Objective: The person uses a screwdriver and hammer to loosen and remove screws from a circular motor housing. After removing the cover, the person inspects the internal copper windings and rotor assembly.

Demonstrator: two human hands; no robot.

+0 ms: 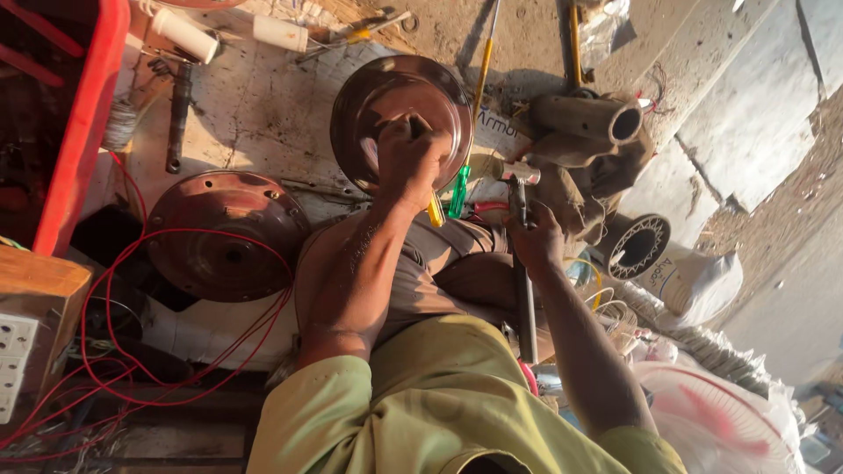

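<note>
A dusty workbench [255,114] carries 2 brown metal covers [226,235], a screwdriver [178,114].

Look just right of the round brown metal cover [401,123]: you can see a white printed label [497,125] there, partly hidden. Far to the right of the cover and lower down lies a white sack [694,283] with dark print on it.

Hands [409,158] on round metal cover [369,105]
</note>
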